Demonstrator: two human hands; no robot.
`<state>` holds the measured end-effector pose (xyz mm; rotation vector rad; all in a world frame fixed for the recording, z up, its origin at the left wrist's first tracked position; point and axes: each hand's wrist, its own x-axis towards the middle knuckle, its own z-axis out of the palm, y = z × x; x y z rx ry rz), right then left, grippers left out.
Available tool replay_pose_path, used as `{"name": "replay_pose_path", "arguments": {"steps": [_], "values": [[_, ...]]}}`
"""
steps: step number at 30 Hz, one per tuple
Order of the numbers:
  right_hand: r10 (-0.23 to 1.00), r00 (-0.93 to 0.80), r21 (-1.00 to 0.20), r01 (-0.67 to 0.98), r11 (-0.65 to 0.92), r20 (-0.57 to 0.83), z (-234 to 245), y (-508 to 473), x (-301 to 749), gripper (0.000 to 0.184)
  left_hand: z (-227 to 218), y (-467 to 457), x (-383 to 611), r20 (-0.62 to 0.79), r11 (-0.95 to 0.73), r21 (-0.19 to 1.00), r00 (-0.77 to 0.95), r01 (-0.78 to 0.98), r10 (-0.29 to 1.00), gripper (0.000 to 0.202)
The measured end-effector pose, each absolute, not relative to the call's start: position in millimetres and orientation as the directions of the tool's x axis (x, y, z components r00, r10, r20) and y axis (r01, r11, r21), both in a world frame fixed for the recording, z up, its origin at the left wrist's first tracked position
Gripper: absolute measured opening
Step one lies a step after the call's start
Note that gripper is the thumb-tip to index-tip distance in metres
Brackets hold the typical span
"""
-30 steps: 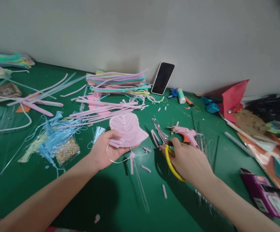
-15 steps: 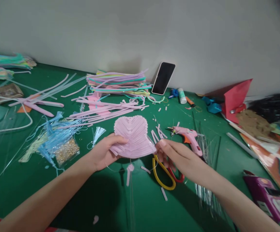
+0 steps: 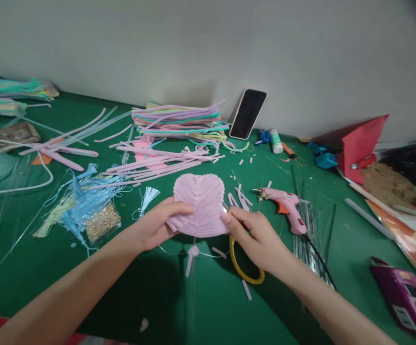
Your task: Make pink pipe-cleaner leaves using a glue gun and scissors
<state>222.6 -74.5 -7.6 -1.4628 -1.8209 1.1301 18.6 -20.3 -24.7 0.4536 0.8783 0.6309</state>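
A pale pink panel of pipe cleaners point(image 3: 201, 203), notched at the top and flared at the bottom, is held up over the green table. My left hand point(image 3: 161, 220) grips its lower left side, thumb on the front. At the lower right edge, my right hand point(image 3: 253, 232) pinches the panel between thumb and fingers. Scissors point(image 3: 253, 279) with a yellow handle lie under my right hand, their other parts mostly hidden. Below the panel sits a small pink piece with a tail point(image 3: 192, 256) and a thin clear strand. Short pink offcuts point(image 3: 242, 197) lie just behind my right hand.
A pink glue gun point(image 3: 283, 203) lies to the right, beside clear sticks point(image 3: 306, 258). Pipe cleaner bundles point(image 3: 179, 117) and a propped phone point(image 3: 248, 114) are at the back. Blue tassels point(image 3: 89, 196) and a bag of gold beads point(image 3: 102, 223) lie left; a purple case point(image 3: 404, 299) lies right.
My right hand has moved in from the panel's lower right corner and now pinches its edge, covering the red part of the scissors. The whole view has shifted slightly.
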Motion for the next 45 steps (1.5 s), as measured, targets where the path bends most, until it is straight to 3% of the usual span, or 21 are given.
{"name": "replay_pose_path", "arguments": {"steps": [5,9,13,15,17,21,26,37,40,45], "values": [[0.965,-0.194,-0.927,0.363,-0.094,-0.174,-19,-73,227,0.048,-26,-19,18,-0.555,0.704,0.642,0.449,-0.305,0.7,0.024],[0.975,-0.208,-0.864,0.502,0.038,-0.078,-21,-73,224,0.041,-28,-20,18,-0.546,0.71,0.646,0.479,-0.281,0.687,0.032],[0.967,-0.242,-0.684,0.692,0.233,0.084,-19,-71,218,0.034,-29,-19,19,-0.554,0.711,0.647,0.472,-0.274,0.686,0.03],[0.96,-0.249,-0.632,0.725,0.274,0.13,-18,-71,217,0.032,-29,-18,19,-0.564,0.716,0.642,0.464,-0.273,0.683,0.028],[0.963,-0.248,-0.653,0.714,0.253,0.102,-18,-71,218,0.033,-28,-18,19,-0.568,0.718,0.639,0.46,-0.277,0.683,0.027],[0.967,-0.251,-0.802,0.588,0.111,-0.051,-18,-73,220,0.038,-27,-19,20,-0.546,0.708,0.639,0.471,-0.3,0.693,0.025],[0.968,-0.209,-0.928,0.369,-0.055,-0.14,-24,-74,222,0.043,-28,-19,21,-0.514,0.698,0.634,0.494,-0.332,0.702,0.02],[0.955,-0.235,-0.906,0.417,-0.071,-0.183,-18,-72,221,0.026,-30,-17,20,-0.497,0.662,0.663,0.455,-0.349,0.739,0.013],[0.942,-0.24,-0.943,0.293,-0.158,-0.232,-19,-74,225,0.029,-29,-17,19,-0.489,0.661,0.664,0.466,-0.349,0.738,0.013],[0.934,-0.148,-0.94,-0.052,-0.337,-0.326,-19,-73,231,0.046,-26,-16,20,-0.505,0.674,0.645,0.461,-0.361,0.73,0.009]]}}
